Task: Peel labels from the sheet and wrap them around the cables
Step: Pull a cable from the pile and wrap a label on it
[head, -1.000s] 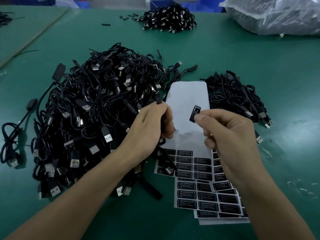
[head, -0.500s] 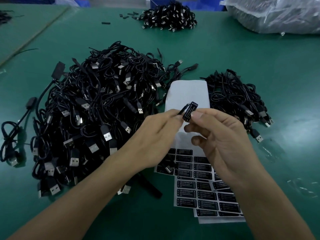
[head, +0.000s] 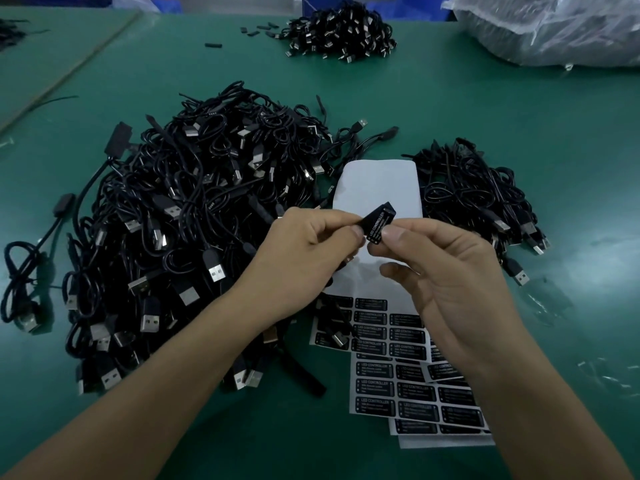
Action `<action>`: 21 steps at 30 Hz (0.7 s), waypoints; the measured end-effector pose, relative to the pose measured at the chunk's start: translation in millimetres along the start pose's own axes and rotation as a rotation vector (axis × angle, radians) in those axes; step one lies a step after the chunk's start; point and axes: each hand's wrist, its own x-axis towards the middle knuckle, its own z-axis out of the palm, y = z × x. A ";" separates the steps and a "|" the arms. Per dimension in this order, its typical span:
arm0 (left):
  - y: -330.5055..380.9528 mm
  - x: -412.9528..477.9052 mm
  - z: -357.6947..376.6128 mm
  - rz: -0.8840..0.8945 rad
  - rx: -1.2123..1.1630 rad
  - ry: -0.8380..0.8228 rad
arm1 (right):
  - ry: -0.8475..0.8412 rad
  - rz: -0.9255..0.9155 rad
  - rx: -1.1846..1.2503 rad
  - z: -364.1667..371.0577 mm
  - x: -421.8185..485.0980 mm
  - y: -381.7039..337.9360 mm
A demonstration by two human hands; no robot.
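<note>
While the green table [head: 519, 109] fills the frame, we hold a small black printed label [head: 379, 223] up at its centre.

A big heap of black USB cables [head: 194, 237] sprawls centre left, a smaller heap of black cables [head: 474, 195] lies centre right, and between them the white label sheet [head: 377, 181] runs down to lower right, its lower half still rowed with labels. Our left hand [head: 298, 258] pinches the label's left end between thumb and forefinger. Our right hand [head: 446, 271] pinches its right end. The label is folded over above the sheet's bare part, and we cannot tell whether a cable lies inside.
</note>
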 end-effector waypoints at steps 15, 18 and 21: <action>-3.3 -4.1 8.3 -0.092 -0.224 0.111 | 0.062 0.022 -0.009 -2.3 4.4 10.1; -2.2 -4.7 7.5 -0.100 -0.235 0.097 | 0.076 0.012 -0.018 -2.7 5.0 11.6; -1.1 -5.5 4.9 -0.110 -0.248 0.065 | 0.090 -0.001 -0.026 -2.6 5.4 12.5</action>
